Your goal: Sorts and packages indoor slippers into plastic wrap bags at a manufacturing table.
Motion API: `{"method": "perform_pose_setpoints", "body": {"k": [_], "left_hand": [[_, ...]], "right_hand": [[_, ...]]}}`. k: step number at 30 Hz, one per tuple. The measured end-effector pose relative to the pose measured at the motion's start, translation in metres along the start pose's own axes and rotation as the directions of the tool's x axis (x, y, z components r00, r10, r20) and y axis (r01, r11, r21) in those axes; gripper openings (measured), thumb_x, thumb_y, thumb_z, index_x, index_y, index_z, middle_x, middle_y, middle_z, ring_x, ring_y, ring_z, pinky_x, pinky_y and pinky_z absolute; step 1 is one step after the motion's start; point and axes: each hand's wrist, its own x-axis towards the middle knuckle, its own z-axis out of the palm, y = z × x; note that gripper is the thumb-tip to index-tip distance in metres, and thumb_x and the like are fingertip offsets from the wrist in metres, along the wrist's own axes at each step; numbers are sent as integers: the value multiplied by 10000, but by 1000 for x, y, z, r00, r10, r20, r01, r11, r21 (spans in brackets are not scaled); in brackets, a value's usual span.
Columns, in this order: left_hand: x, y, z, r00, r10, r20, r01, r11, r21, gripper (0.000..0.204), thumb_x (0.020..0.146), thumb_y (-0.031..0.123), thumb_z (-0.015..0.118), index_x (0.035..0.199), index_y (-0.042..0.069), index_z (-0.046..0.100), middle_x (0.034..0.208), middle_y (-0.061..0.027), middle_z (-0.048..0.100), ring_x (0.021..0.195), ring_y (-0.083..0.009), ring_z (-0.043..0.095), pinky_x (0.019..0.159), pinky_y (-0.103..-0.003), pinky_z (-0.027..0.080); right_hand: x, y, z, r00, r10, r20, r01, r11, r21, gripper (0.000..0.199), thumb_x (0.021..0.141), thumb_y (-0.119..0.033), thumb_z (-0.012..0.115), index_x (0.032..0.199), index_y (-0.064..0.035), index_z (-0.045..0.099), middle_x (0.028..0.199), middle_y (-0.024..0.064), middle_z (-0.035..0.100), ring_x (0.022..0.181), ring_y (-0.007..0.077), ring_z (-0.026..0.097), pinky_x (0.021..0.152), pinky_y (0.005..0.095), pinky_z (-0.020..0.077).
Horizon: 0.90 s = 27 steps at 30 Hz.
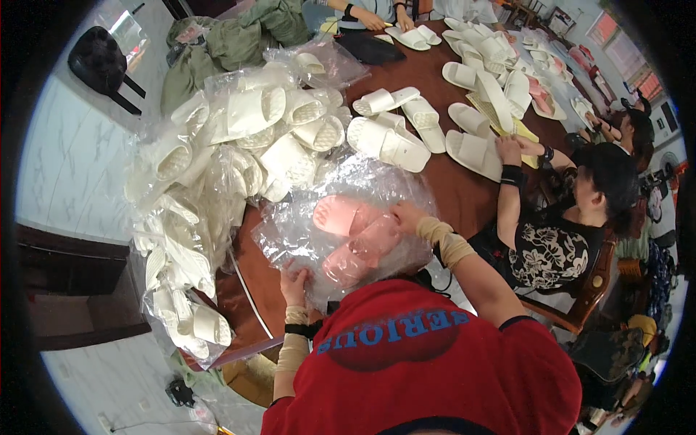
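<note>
A pair of pink slide slippers (339, 215) lies on crumpled clear plastic bags (283, 235) in front of me; whether any film covers them I cannot make out. My left hand (293, 283) is closed on the near left edge of the plastic, fingers partly hidden. At the right end of the slippers, my right hand (407, 219) has its fingers bent around the edge of one of them. Beyond the plastic sits a cream slipper pair (388, 141). To the left rises a heap of cream slippers (254, 112), many in clear bags.
More loose cream slippers (486, 54) cover the far right of the brown table (453, 185). A person (565, 225) sits close on my right, handling slippers; other people work farther along. Green sacks (225, 47) and a dark chair (98, 61) stand at the far left.
</note>
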Motion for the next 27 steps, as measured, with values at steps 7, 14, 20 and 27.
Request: {"method": "perform_pose_setpoints", "body": {"k": [7,14,20,27], "left_hand": [[4,-8,-2,999,33,9,-33,996,79,478,824,-34,591,1267,52,432,827,-74,642,673,-129,601,601,-241,494],[5,-14,-5,997,82,0,-82,995,59,471,821,-29,602,1257,51,442,815,-72,639,677,-128,607,587,-241,497],[2,-11,-11,999,33,-22,-29,985,171,461,861,2,569,1281,52,385,854,-103,637,713,-169,635,635,-269,531],[-22,42,15,980,163,-113,-113,927,359,496,853,60,591,1307,52,392,1135,-168,544,897,-240,610,719,-355,513]], "right_hand": [[-5,-5,13,992,5,123,-55,912,406,564,672,-404,732,1086,-60,564,997,209,623,950,302,598,803,400,455],[-23,-8,15,1000,14,-20,1,788,616,488,752,-298,705,1124,-27,544,1004,161,627,921,244,592,800,350,462],[-40,10,-5,958,237,-160,-84,767,636,526,755,-311,717,1157,-23,537,1072,148,613,972,208,576,834,330,457],[-39,50,25,949,236,-210,-8,685,729,533,760,-266,715,1192,-22,522,1076,128,615,969,196,577,829,320,465]]}}
